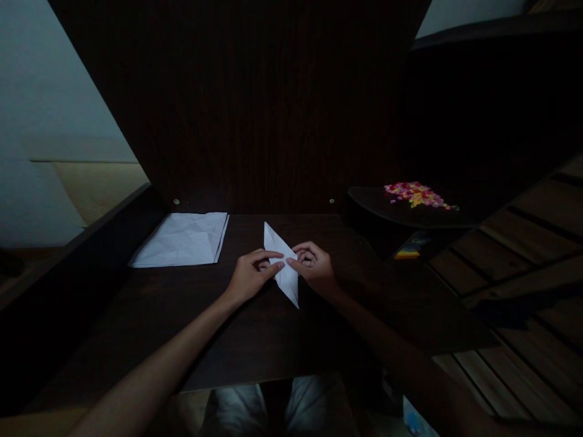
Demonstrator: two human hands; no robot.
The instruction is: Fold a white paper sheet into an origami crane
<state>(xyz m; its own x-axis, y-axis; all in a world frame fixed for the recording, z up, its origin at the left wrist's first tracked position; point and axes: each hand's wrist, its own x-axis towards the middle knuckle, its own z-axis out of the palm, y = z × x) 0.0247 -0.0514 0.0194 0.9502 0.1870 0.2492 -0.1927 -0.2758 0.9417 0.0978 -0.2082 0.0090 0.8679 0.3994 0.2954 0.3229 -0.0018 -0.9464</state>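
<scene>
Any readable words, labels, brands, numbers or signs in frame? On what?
None readable.
Folded white paper: no lettering visible.
Paper stack: creases, no lettering visible.
Yellow-orange item at right: too small and dark to tell.
Blue-and-white item at bottom edge: too blurred to tell.

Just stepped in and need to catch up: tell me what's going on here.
A person at a dark desk is handling a folded, pointed piece of white paper. The left-hand grip has thumb and index finger on its face; the right-hand grip has its thumb there too. A larger stack of white paper lies to the left, and small colourful pieces sit on a rounded shelf to the right.
</scene>
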